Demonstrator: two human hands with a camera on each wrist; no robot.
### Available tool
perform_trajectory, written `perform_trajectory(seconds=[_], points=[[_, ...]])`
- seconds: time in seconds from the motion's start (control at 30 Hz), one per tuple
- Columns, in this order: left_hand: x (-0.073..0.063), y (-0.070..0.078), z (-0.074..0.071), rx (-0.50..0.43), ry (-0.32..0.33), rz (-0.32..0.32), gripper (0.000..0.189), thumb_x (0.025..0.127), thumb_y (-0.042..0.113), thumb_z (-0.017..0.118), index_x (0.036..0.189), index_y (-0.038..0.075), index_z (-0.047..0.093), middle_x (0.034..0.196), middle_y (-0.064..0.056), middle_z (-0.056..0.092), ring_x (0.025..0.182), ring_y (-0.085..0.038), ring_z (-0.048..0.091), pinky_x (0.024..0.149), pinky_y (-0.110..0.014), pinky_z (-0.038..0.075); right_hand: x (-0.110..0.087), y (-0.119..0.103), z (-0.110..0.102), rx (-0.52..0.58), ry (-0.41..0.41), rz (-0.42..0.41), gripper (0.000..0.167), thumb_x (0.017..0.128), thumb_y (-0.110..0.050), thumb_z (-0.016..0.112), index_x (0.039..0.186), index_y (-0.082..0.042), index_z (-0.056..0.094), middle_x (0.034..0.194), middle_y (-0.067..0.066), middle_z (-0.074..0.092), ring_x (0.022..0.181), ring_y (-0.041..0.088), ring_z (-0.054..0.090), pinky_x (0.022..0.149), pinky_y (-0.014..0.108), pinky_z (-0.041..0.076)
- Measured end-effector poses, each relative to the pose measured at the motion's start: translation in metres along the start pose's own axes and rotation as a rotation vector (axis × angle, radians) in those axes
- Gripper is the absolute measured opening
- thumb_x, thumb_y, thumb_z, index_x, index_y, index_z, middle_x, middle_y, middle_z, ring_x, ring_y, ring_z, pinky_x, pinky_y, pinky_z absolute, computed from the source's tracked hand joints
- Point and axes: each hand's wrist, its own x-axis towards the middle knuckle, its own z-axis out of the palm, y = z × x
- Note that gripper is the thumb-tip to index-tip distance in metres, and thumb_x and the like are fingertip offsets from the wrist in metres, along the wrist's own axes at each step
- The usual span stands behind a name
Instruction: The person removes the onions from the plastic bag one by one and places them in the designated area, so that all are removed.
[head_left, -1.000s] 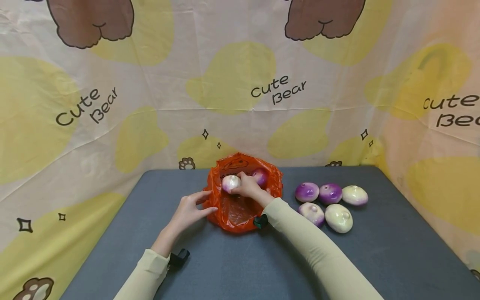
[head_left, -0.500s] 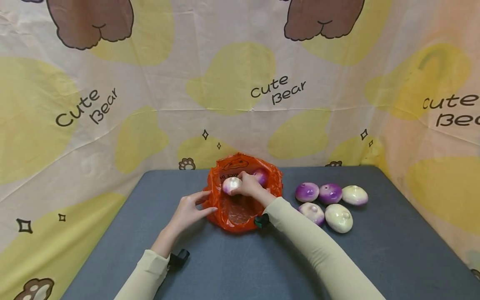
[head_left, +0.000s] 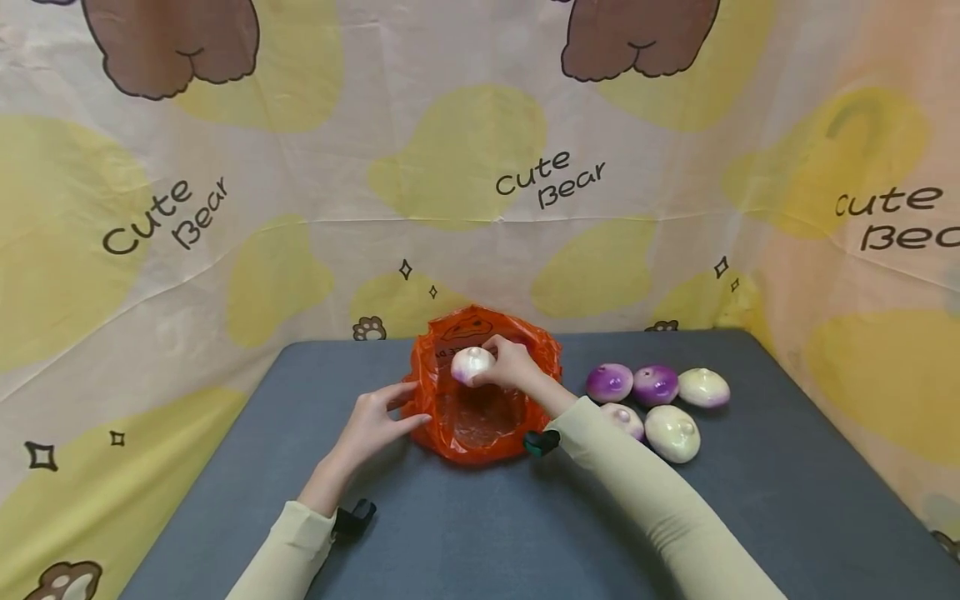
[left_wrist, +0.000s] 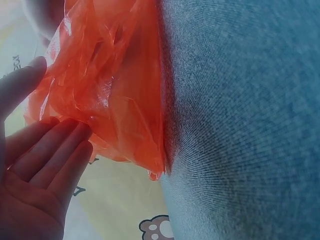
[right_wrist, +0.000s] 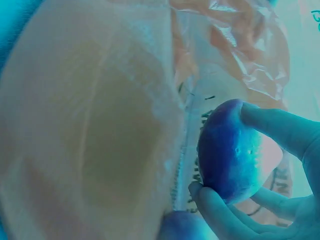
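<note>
A white-and-purple onion (head_left: 472, 366) is pinched between the thumb and fingers of my right hand (head_left: 512, 367), over the mouth of an orange-red plastic bag (head_left: 480, 450). The right wrist view shows this onion (right_wrist: 232, 152) up close, with part of another onion (right_wrist: 185, 227) lower down inside the bag. My left hand (head_left: 377, 421) rests at the bag's left side, thumb and fingers spread. In the left wrist view its fairly straight fingers (left_wrist: 55, 155) touch the crinkled bag wall (left_wrist: 120, 95).
To the right of the bag several onions lie on the grey table (head_left: 450, 533): two purple ones (head_left: 609, 383) and a white one (head_left: 703, 388) behind, a pale one (head_left: 672, 434) and another partly behind my right sleeve (head_left: 652, 492) in front. A printed cloth (head_left: 442, 183) hangs behind.
My right hand has risen slightly and shifted right with the onion, and the purple onion seen inside the bag is now hidden in the head view. The left hand stays at the bag's side.
</note>
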Motion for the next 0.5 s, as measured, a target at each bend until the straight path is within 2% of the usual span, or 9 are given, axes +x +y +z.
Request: perform_trajectory(seconds=[0.1,0.27,0.5], points=[[0.000,-0.002,0.000,0.006,0.007,0.007,0.056,0.075,0.032,0.081,0.121,0.007,0.064,0.119,-0.011,0.066,0.100,-0.027,0.068,0.084,-0.044,0.056,-0.007,0.001,-0.008,0.008,-0.002,-0.008,0.064,0.066,-0.035,0.086,0.116,-0.010,0.055,0.108,0.008,0.062,0.092,0.022,0.057,0.082,0.036,0.055],[0.001,-0.003,0.001,0.017,0.018,0.028,0.055,0.075,0.032,0.081,0.120,0.005,0.064,0.118,-0.013,0.067,0.099,-0.029,0.068,0.083,-0.043,0.056,-0.021,0.001,-0.021,0.007,-0.004,-0.025,0.064,0.066,-0.033,0.086,0.118,-0.012,0.054,0.114,0.010,0.062,0.098,0.024,0.060,0.083,0.039,0.056],[0.002,-0.003,0.001,0.010,0.017,0.012,0.055,0.074,0.031,0.081,0.120,0.005,0.064,0.118,-0.014,0.066,0.100,-0.028,0.068,0.084,-0.044,0.056,-0.040,0.003,-0.037,0.009,0.001,-0.070,0.066,0.066,-0.031,0.086,0.121,-0.012,0.055,0.116,0.010,0.065,0.101,0.025,0.061,0.085,0.039,0.055]])
